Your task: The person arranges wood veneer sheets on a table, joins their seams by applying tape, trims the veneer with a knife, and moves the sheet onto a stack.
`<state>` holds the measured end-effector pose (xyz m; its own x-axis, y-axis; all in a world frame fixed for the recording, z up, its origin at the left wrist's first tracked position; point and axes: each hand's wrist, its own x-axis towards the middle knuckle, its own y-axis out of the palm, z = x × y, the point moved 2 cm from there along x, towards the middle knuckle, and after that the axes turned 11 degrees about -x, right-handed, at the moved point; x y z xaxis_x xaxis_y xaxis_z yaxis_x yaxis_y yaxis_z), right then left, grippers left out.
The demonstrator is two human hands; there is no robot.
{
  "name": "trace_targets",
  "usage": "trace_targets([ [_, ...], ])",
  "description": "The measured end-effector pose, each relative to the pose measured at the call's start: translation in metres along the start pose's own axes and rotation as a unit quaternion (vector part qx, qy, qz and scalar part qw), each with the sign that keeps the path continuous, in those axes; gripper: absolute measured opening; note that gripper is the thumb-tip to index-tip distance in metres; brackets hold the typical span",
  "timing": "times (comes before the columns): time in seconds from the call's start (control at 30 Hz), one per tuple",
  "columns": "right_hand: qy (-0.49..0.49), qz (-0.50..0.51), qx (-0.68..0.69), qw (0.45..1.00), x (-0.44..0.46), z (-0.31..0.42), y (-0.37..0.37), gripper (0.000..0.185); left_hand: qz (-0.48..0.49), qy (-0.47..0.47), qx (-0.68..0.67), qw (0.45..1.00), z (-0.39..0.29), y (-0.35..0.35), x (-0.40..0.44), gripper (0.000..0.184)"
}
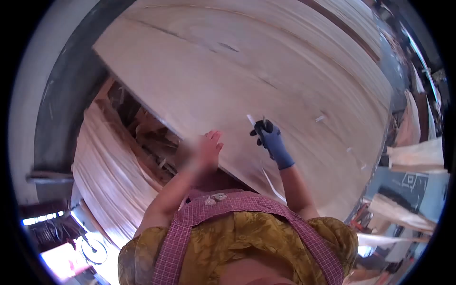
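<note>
Head view shows a wide sheet (199,76) of wood spread out before the person, filling most of the sight; it is what both hands are at. Left of it and lower lies a stack (107,161) of similar pale wood, with scraps (156,128) in the gap between.

The bare left hand (207,151) is near the sheet's near edge, its fingers stretched out and a little apart, holding nothing visible; whether it touches the wood I cannot tell. The gloved right hand (271,137) is over the sheet, fingers bent together and apparently clamped on a white strip (250,119), whose end juts past them; anything else in that grip is too small to tell.

The work looks partway: a few pale bits (320,118) lie on the sheet's right part, the strip seems not yet laid down, and a dark slit (228,47) farther off has nothing over it.
</note>
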<state>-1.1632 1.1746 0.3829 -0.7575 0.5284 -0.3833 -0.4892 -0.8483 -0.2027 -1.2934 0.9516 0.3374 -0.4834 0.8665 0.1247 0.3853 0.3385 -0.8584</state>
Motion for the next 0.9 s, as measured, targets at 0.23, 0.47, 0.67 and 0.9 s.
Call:
trace_targets([
  [0.23, 0.088, -0.190, 0.147, 0.967, 0.148, 0.003, 0.016, 0.027, 0.065, 0.203, -0.034, 0.976, 0.074, -0.004, 0.189, 0.067],
  [0.47, 0.204, -0.312, 0.173, 0.912, 0.174, -0.004, 0.028, 0.033, 0.108, 0.321, -0.071, 0.938, 0.067, 0.024, 0.310, 0.058],
  [0.67, 0.205, -0.349, 0.189, 0.895, 0.174, -0.002, 0.029, 0.025, 0.120, 0.350, -0.072, 0.926, 0.047, 0.052, 0.335, 0.034],
  [0.9, 0.184, -0.373, -0.005, 0.909, 0.179, -0.015, 0.023, 0.019, 0.092, 0.447, -0.086, 0.885, 0.049, 0.051, 0.325, 0.030],
])
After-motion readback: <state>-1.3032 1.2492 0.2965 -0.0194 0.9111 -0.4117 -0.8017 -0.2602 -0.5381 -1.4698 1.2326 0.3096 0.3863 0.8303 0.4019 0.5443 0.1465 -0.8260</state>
